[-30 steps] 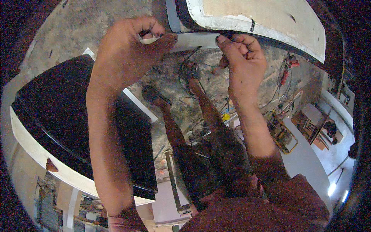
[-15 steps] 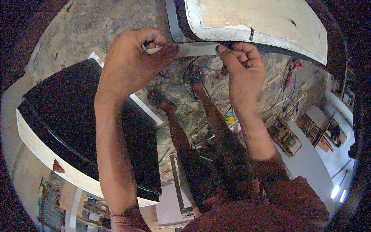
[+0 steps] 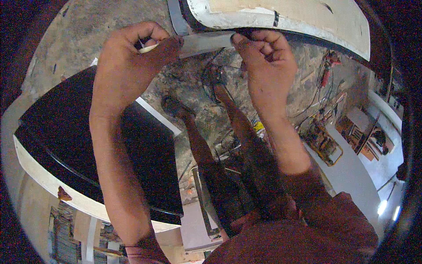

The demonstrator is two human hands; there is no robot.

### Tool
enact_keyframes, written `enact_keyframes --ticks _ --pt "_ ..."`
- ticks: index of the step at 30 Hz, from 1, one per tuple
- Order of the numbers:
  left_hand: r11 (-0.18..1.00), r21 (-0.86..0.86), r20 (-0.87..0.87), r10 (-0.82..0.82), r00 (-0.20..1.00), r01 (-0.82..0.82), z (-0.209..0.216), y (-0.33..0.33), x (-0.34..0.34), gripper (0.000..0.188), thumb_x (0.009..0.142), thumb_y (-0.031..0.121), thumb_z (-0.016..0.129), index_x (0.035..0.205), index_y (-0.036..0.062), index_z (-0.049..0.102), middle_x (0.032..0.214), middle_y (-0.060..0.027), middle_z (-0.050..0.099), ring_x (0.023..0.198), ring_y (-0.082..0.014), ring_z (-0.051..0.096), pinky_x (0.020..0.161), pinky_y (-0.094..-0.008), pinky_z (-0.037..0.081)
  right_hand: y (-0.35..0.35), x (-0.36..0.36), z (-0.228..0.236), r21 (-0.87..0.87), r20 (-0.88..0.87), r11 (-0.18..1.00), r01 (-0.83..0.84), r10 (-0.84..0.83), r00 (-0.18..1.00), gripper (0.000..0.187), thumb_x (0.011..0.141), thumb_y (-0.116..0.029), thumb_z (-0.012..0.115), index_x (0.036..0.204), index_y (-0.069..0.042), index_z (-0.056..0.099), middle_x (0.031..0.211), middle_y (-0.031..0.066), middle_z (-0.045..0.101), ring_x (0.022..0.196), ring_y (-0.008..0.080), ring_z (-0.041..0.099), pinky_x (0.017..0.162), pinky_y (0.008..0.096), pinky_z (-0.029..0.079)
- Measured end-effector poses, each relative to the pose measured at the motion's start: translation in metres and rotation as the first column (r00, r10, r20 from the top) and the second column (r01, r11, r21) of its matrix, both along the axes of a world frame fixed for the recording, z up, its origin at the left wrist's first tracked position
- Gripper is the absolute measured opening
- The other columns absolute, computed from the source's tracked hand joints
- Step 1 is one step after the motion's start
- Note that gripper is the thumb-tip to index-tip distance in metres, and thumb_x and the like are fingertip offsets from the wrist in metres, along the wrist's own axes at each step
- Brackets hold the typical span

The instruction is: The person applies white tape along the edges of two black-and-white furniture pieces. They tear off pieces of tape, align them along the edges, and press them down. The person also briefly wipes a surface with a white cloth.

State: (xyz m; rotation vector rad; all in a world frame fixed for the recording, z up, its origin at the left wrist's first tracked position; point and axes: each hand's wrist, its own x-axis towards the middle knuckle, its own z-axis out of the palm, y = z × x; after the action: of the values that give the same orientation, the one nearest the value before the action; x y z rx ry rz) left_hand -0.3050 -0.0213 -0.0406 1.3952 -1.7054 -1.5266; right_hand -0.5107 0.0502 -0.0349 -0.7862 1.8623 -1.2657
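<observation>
A pale, flat, flexible strip point(image 3: 205, 45) is stretched between my hands, along the near edge of a curved panel point(image 3: 299, 20) with a cream top, white border and dark side. My left hand point(image 3: 125, 66) is closed, pinching the strip's left part between thumb and fingers. A light curl of material shows inside its bent fingers. My right hand point(image 3: 271, 72) pinches the strip's other end with thumb and forefinger, right by the panel's dark edge. Its remaining fingers are curled. Whether the strip is stuck to the panel I cannot tell.
A large black curved panel point(image 3: 57, 119) with a white rim lies at left, under my left forearm. Red-handled tools and cables point(image 3: 325, 75) lie on the stained floor point(image 3: 101, 15) at right, near a yellow-framed machine point(image 3: 329, 149). My legs and feet are below my hands.
Both hands and the strip show farther left and higher, as does the cream-topped panel; the whole view has shifted. Slightly more of the strip shows between the hands.
</observation>
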Motion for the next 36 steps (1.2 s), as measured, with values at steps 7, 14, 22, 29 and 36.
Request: enact_keyframes --ticks 7,14,22,29,36 --pt "1.0 -0.01 0.088 -0.028 0.996 0.029 0.0027 -0.0007 -0.0007 0.019 0.089 0.017 0.073 0.077 0.0038 0.068 0.066 0.003 0.062 0.064 -0.0045 0.053 0.059 -0.0256 0.044 -0.0008 -0.0037 -0.0012 -0.012 0.004 1.0 -0.027 0.027 1.0 0.023 0.08 0.002 0.078 0.09 -0.004 0.059 0.07 -0.0019 0.061 0.063 0.0035 0.053 0.054 0.02 0.042" --pt "1.0 0.023 0.004 0.02 1.0 -0.02 0.0009 0.0006 -0.0035 0.019 0.089 0.017 0.074 0.076 0.0043 0.068 0.066 0.0038 0.062 0.064 -0.0038 0.054 0.06 -0.0246 0.043 -0.0018 -0.0062 0.0043 -0.027 0.018 0.999 -0.026 0.027 0.999 0.023 0.08 0.002 0.077 0.091 -0.003 0.058 0.071 -0.0007 0.062 0.063 0.0036 0.054 0.054 0.0197 0.042" --pt "1.0 0.019 -0.012 -0.002 1.0 0.002 0.0008 0.0001 -0.0014 0.018 0.089 0.015 0.073 0.076 0.0037 0.067 0.066 0.0037 0.062 0.065 -0.0029 0.053 0.058 -0.024 0.043 -0.002 -0.0047 0.0068 -0.016 0.007 1.0 -0.017 0.017 1.0 0.022 0.079 0.001 0.078 0.09 -0.002 0.059 0.069 -0.0008 0.062 0.063 0.0034 0.054 0.054 0.02 0.043" --pt "1.0 0.001 -0.044 -0.021 0.999 0.021 -0.001 -0.0006 -0.0002 0.018 0.089 0.014 0.073 0.076 0.0038 0.067 0.066 0.0045 0.061 0.064 -0.0031 0.052 0.057 -0.0242 0.042 -0.0015 -0.0052 0.003 -0.019 -0.069 0.999 -0.033 0.031 0.997 0.024 0.078 0.001 0.079 0.09 -0.002 0.059 0.069 -0.0007 0.062 0.063 0.0037 0.055 0.055 0.0198 0.044" --pt "0.998 0.059 -0.055 -0.003 0.998 0.006 -0.0043 0.0004 0.0013 0.017 0.088 0.014 0.073 0.076 0.0045 0.067 0.064 0.0052 0.059 0.063 -0.0029 0.05 0.057 -0.0244 0.041 -0.0006 -0.0058 0.0017 -0.021 -0.048 0.999 -0.031 0.03 0.998 0.023 0.079 0.001 0.079 0.09 -0.002 0.059 0.07 0.0005 0.063 0.063 0.0044 0.056 0.055 0.0202 0.045"
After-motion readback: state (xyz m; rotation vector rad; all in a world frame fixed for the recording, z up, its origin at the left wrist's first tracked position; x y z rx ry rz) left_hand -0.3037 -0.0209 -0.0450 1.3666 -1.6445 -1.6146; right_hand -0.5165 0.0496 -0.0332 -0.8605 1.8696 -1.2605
